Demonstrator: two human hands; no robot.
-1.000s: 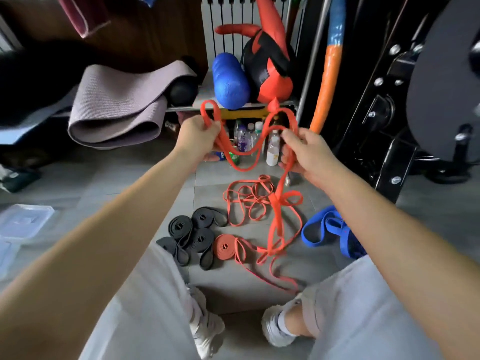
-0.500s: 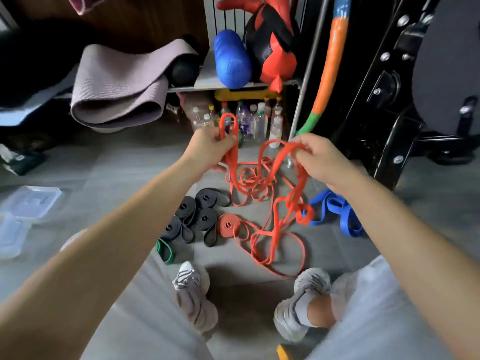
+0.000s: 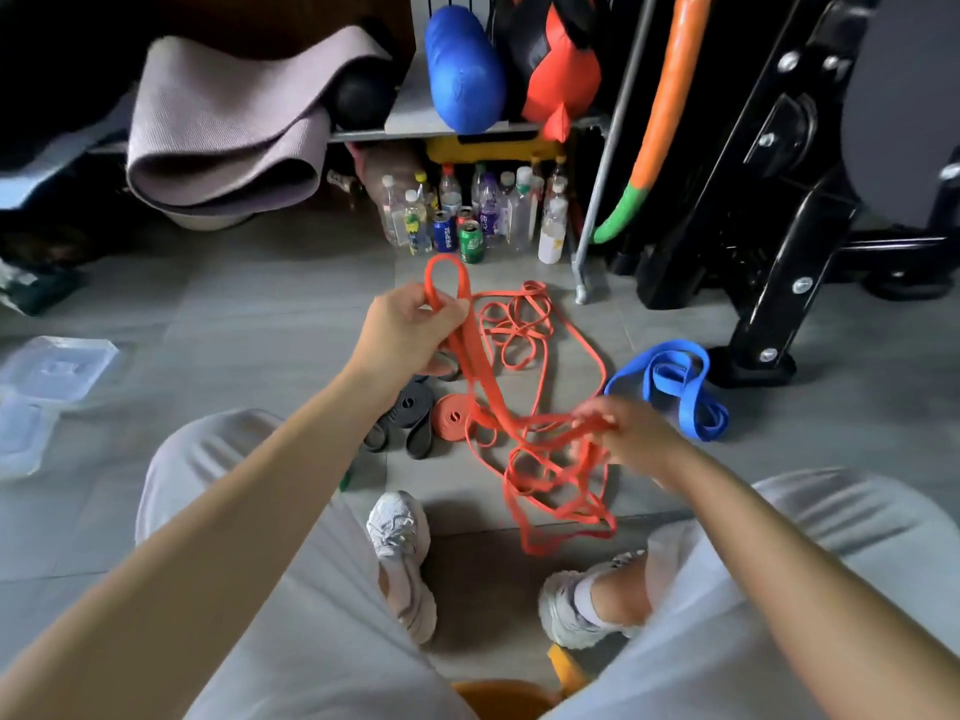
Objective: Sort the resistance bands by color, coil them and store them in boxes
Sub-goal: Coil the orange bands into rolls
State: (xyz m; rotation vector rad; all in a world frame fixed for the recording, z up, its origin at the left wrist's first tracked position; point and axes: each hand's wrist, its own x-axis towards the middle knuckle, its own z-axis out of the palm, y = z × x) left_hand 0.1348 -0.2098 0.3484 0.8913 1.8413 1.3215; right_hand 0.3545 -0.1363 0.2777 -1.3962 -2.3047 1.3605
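Head view: at the bottom edge an orange object [image 3: 498,693] is seen between two knees clad in light grey trousers; what it is cannot be told. Just beyond it, a left sneaker [image 3: 400,553] and a right sneaker [image 3: 576,605], both white, are planted on the grey floor tiles [image 3: 260,314].

Ahead of the sneakers, the tangled orange bands [image 3: 550,475] are spread over the floor, and part of the tangle is lifted by both hands. Several strands are pinched at the curled fingertips of the right hand [image 3: 639,439], which is blurred and held low over the tangle. The left hand [image 3: 400,330] is held higher and farther out. Its fingers are curled round a doubled length of the same tangle, and a loop is left standing above the fist.

Below the left hand, a coiled orange band [image 3: 452,415] is laid flat just beside a cluster of coiled black bands [image 3: 410,407]. Loose blue bands [image 3: 670,387] are heaped to the right, near the foot of a black machine frame [image 3: 779,200]. Clear plastic boxes [image 3: 57,366] are set at the far left, well apart from the bands.

Farther back, bottles and cans [image 3: 467,215] are lined up under a shelf [image 3: 415,124]. On the shelf a folded mauve mat [image 3: 223,142], a black ball [image 3: 363,98], a blue roller [image 3: 462,70] and a red and black bag [image 3: 556,70] are kept. An orange tube with a green end [image 3: 660,122] is leaned at the right.
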